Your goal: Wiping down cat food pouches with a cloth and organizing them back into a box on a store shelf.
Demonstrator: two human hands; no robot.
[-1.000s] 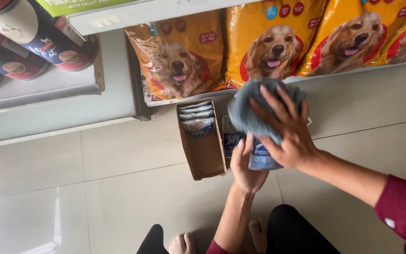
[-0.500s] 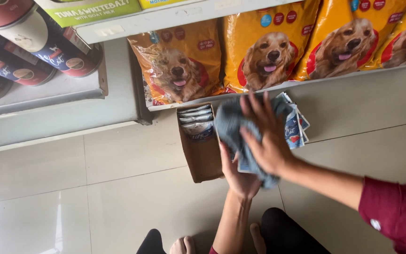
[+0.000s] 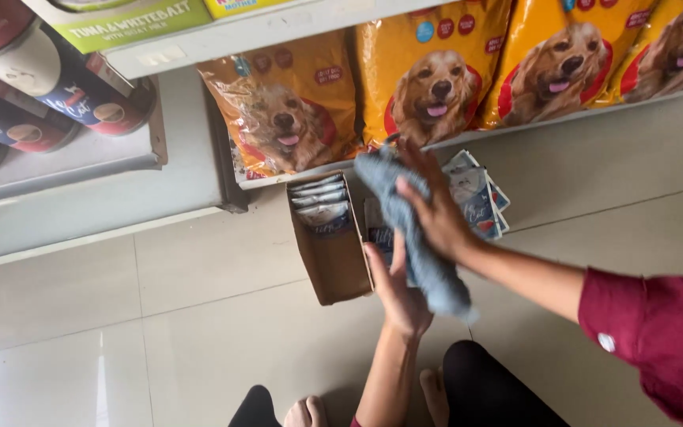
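Two hands, right hand [image 3: 440, 217] gripping blue cloth [image 3: 413, 229], left hand [image 3: 398, 289] open-palmed beneath, touching cloth

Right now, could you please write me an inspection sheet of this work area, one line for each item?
Surface: pale tiled floor, glossy, with grout lines.
Job's things: grey-blue cloth over a fan of flat pouches; open cardboard box on the floor with more pouches standing at its far end.
Clutter: nothing seen.
Grips: right hand presses the cloth onto the pouches; left hand is under the pouches and cloth, fingers open.
Cables: nothing seen.
Surroundings: yellow dog food bags on the low shelf; cans on their sides at upper left.
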